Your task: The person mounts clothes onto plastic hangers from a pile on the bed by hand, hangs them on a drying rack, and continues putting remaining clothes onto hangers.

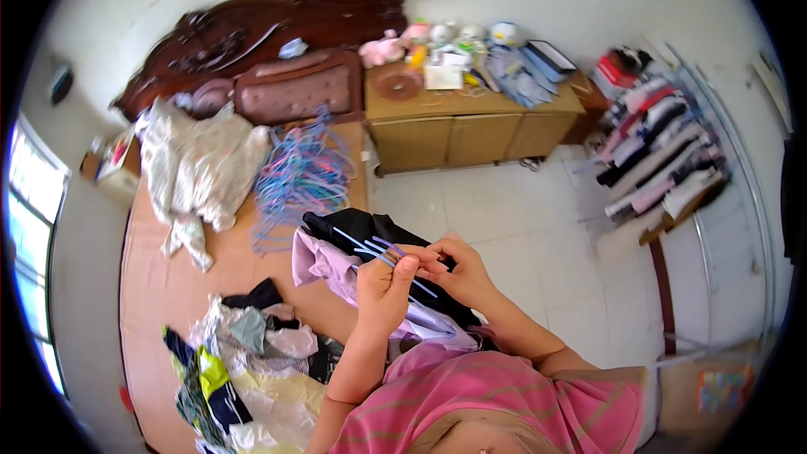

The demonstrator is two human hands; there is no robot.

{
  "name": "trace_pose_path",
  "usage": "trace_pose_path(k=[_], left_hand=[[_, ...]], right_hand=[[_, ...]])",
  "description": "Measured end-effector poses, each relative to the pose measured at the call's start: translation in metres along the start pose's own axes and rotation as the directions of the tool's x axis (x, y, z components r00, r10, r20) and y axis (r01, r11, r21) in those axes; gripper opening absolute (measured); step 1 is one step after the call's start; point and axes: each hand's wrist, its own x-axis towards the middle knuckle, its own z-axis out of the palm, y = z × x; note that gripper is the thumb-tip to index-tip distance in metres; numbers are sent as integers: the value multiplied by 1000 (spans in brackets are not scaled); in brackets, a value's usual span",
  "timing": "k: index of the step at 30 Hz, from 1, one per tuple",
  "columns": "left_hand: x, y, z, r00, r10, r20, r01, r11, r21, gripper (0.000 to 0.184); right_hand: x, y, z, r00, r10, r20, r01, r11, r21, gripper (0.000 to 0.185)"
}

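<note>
Left hand (385,284) was closed around a bunch of thin blue and purple hangers (348,237), held out in front of the body. Right hand (464,273) was brought up against it with its fingers bent; whether anything was pinched between them could not be told. Beside and below the grip, a lavender garment (324,265) and a black garment (370,225) were held up, near the edge of the bed (160,286) and the tiled floor (517,231).

Because the hangers were tilted and tightly bunched, their ends could be crossed, and a sleeve or neckline could be caught if one were pulled alone. Were the left hand loosened, the bunch could be fanned apart and a garment dropped on the tiles. How firmly the cloth was seated could not be seen, so slipping could be caused by a sharp swing. Snagging could be caused by the tangled hanger pile (307,168) on the bed, if the garments were swept across it.
</note>
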Motion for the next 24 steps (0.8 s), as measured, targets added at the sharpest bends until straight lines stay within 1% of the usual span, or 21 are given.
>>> trace_pose_path(k=[1, 2, 3, 4, 6, 7, 8, 9, 10, 12, 13, 14, 15, 16, 17, 18, 19, 20, 22, 23, 24], left_hand=[[3, -1, 12, 999, 13, 51, -15, 1000, 27, 38], [7, -2, 24, 994, 26, 102, -31, 998, 54, 38], [10, -8, 34, 985, 37, 171, -43, 998, 34, 32], [14, -14, 46, 977, 31, 213, -37, 999, 24, 32], [24, -29, 73, 938, -108, 330, 147, 984, -96, 32], [34, -45, 84, 924, -98, 369, 88, 995, 44, 32], [37, -55, 97, 909, -101, 404, 93, 995, 39, 32], [41, -61, 113, 897, -167, 408, 188, 982, -10, 33], [44, -66, 130, 879, -236, 415, 282, 958, -54, 33], [49, -78, 168, 853, -231, 468, 276, 961, -28, 34], [52, -83, 188, 823, -204, 531, 231, 973, 17, 35], [55, -88, 209, 788, -176, 590, 177, 983, 57, 37], [58, -93, 230, 757, -152, 636, 167, 985, 36, 37], [62, -97, 251, 744, -145, 652, 160, 986, 36, 37], [66, -100, 272, 682, -188, 707, 224, 974, 43, 36], [70, -105, 293, 611, -229, 758, 289, 956, 56, 36], [74, -118, 314, 570, -169, 804, 202, 977, 62, 36], [81, -127, 338, 547, -169, 820, 209, 976, 62, 36], [88, -141, 389, 504, -202, 839, 243, 966, 87, 36], [87, -142, 411, 482, -235, 844, 292, 951, 99, 36], [86, -145, 432, 453, -219, 864, 291, 953, 89, 36]], right_hand=[[-9, -4, -12, 980, -145, -133, 115, 971, -210, 22], [-17, -9, -23, 974, -140, -178, 99, 970, -220, 22], [-25, -14, -34, 966, -165, -200, 133, 977, -164, 19], [-31, -16, -45, 957, -190, -221, 169, 979, -110, 16], [-42, -1, -57, 944, -178, -279, 153, 982, -111, 17], [-48, 13, -62, 963, -54, -266, 31, 995, -92, 21], [-54, 26, -72, 965, 71, -251, -92, 993, -71, 24], [-61, 36, -90, 973, 135, -186, -169, 969, -179, 31], [-68, 34, -110, 965, 136, -223, -178, 967, -182, 31], [-85, 28, -150, 939, 270, -213, -290, 954, -71, 32], [-92, 42, -171, 939, 273, -208, -280, 960, -3, 32], [-104, 52, -196, 931, 313, -186, -327, 944, -48, 30], [-111, 59, -214, 951, 164, -263, -180, 983, -35, 28], [-115, 65, -230, 941, 10, -337, -25, 999, -40, 27], [-120, 69, -247, 934, -2, -356, -16, 999, -47, 27], [-125, 61, -262, 879, 63, -473, -75, 997, -6, 26], [-131, 58, -277, 803, 135, -580, -132, 990, 47, 25], [-137, 63, -293, 786, 139, -602, -138, 989, 48, 25], [-148, 69, -324, 670, 388, -633, -201, 916, 348, 26], [-154, 58, -338, 618, 404, -675, -248, 914, 320, 26], [-164, 59, -353, 593, 394, -702, -242, 919, 311, 26]])
